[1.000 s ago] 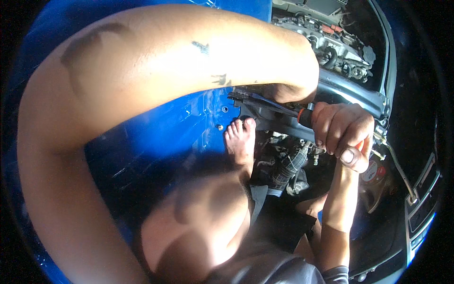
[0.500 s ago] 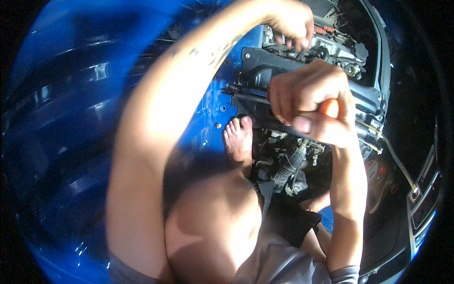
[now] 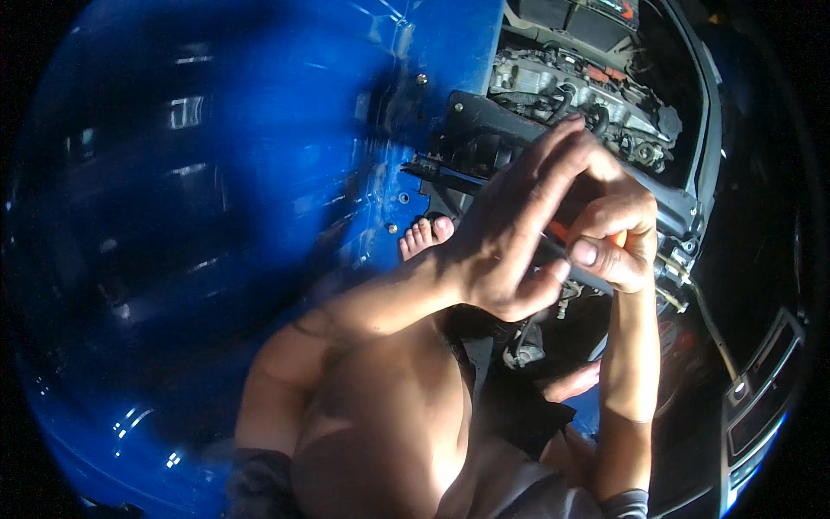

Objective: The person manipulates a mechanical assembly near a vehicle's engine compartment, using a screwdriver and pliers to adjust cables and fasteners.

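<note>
My right hand (image 3: 616,229) is closed in a fist around an orange-handled tool (image 3: 621,237). Only bits of the orange handle show past the thumb and fingers, and the working end is hard to make out. Just to its left is my left hand (image 3: 510,233), its fingers stretched long and its thumb apart, holding nothing that I can see. From this view its fingertips overlap the right hand's knuckles. Both hands are above a dark crossbar (image 3: 493,125) that spans an opened engine bay. Beyond them lies the engine (image 3: 562,82), with hoses and a grey metal cover.
A blue painted body panel (image 3: 216,233) fills the left side, and my bare foot (image 3: 425,235) rests at its edge. A black battery (image 3: 596,22) sits at the far end. Along the right runs dark bodywork with a thin metal rod (image 3: 713,333) and a grille (image 3: 761,398).
My left hand has come back from over the engine, down toward my right hand. The right hand has lowered slightly, still gripping the orange-handled tool. The view has shifted a little.
</note>
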`<state>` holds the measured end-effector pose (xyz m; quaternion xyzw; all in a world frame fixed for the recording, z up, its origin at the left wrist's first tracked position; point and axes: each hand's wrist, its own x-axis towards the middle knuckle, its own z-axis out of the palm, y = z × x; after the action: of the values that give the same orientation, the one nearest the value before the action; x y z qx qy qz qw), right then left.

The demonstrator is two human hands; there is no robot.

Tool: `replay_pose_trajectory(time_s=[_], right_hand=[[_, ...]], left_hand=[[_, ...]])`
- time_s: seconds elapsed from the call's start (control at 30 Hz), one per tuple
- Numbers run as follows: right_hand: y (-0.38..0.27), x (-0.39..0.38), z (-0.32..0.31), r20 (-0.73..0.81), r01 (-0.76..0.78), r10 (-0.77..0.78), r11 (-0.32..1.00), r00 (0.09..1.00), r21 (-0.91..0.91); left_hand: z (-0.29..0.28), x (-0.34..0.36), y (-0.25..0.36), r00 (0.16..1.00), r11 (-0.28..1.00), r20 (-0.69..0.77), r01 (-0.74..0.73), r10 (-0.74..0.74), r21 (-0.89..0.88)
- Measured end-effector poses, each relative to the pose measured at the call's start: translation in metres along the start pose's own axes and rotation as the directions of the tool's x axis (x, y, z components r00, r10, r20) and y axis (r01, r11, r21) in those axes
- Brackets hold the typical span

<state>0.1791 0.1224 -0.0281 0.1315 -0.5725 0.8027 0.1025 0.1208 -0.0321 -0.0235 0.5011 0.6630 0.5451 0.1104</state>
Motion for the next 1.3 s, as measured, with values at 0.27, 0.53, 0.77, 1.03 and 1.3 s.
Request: replay_pose_trajectory(time_s=[0.27, 0.53, 0.77, 1.03, 1.3], right_hand=[[-0.004, -0.009, -0.020, 0.080, 0.002, 0.018, 0.968, 0.997, -0.252], [-0.037, -0.015, -0.057, -0.404, -0.576, 0.428, 0.715, 0.809, -0.395], [0.043, 0.022, -0.034, 0.291, -0.191, 0.332, 0.886, 0.897, -0.423], [0.055, 0.029, -0.027, 0.292, -0.345, 0.494, 0.830, 0.819, -0.438], [0.057, 0.028, -0.023, 0.321, -0.421, 0.607, 0.763, 0.727, -0.490]], left_hand=[[0.032, -0.013, -0.014, 0.997, 0.868, -0.078, 0.042, -0.004, 0.495], [0.029, -0.012, -0.010, 0.996, 0.904, -0.087, 0.006, 0.035, 0.427], [0.032, -0.009, -0.007, 0.994, 0.915, -0.112, 0.032, 0.014, 0.402], [0.022, -0.013, -0.011, 0.982, 0.901, -0.118, -0.083, 0.146, 0.425], [0.017, -0.017, -0.010, 0.992, 0.916, -0.043, -0.089, 0.115, 0.390]])
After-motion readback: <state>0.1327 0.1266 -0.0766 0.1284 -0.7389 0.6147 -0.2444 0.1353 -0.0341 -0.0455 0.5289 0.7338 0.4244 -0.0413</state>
